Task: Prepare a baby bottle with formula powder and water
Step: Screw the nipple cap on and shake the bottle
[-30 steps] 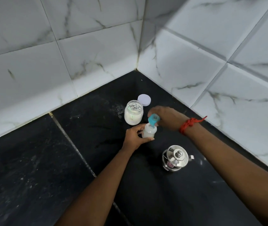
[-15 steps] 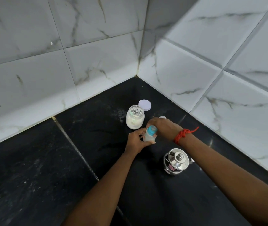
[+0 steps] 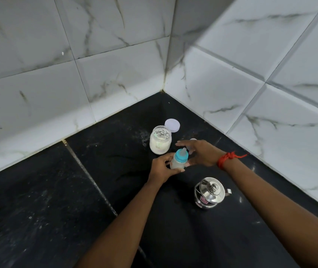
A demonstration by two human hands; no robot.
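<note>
A small baby bottle (image 3: 177, 162) with milky liquid and a blue teat collar stands on the black counter (image 3: 77, 190). My left hand (image 3: 163, 167) grips its body from the left. My right hand (image 3: 200, 152) hovers just right of the teat with fingers spread and holds nothing. Behind the bottle stands an open glass jar of white formula powder (image 3: 160, 140). The jar's pale lid (image 3: 172, 125) lies flat behind it. A small clear cap (image 3: 193, 140) peeks out behind my right hand.
A lidded steel pot (image 3: 210, 192) with a spout sits on the counter to the right, under my right forearm. White marble-tiled walls (image 3: 115, 74) meet in a corner behind the jar. Powder specks dot the counter near the jar.
My right hand has let go of the blue teat collar and opened beside it. The collar now sits on the bottle. The camera has tilted so everything sits lower in view.
</note>
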